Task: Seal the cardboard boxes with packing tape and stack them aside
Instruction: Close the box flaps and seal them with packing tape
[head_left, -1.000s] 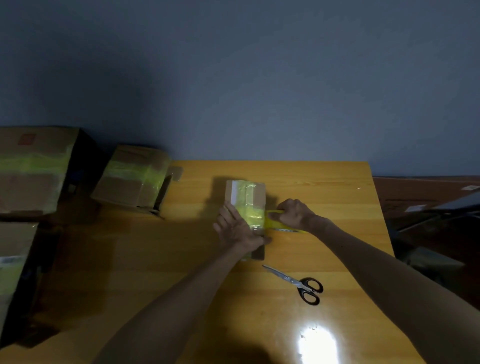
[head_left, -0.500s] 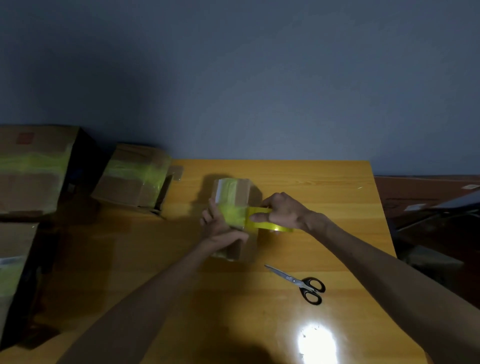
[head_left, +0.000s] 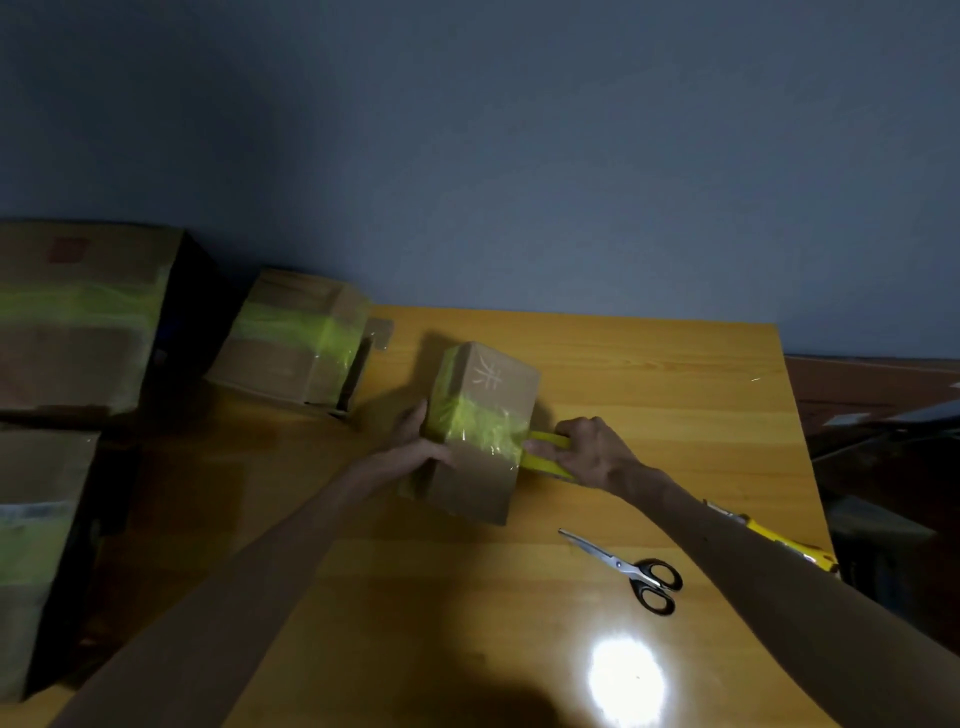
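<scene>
box (head_left: 483, 436) is sitting tilted on the middle of the table (head_left: 649, 389), and it is showing a different face than a second ago: then it was lying flat under a pressing palm, and now a side with a pale printed mark is facing up.

toward the table's near right part, the scissors (head_left: 628, 569) are lying untouched, well apart from the box. a yellow knife (head_left: 779, 540) is peeking out by the table's right edge, behind the right forearm.

at the table's middle, the left hand (head_left: 415, 441) is gripping the box's left side, fingers curled round the edge and thumb on the near face. the right hand (head_left: 587, 452) is curling its fingers round the yellow tape roll (head_left: 545, 457), which is touching the box's right side. a yellow band is now running across the box's middle.

beyond the table's far left corner, other taped boxes (head_left: 296, 338) are waiting.

judging from this, the wrap is passing onto a fresh face, so the seal is progressing. the strip is not yet cut and the box is not yet stacked.
</scene>
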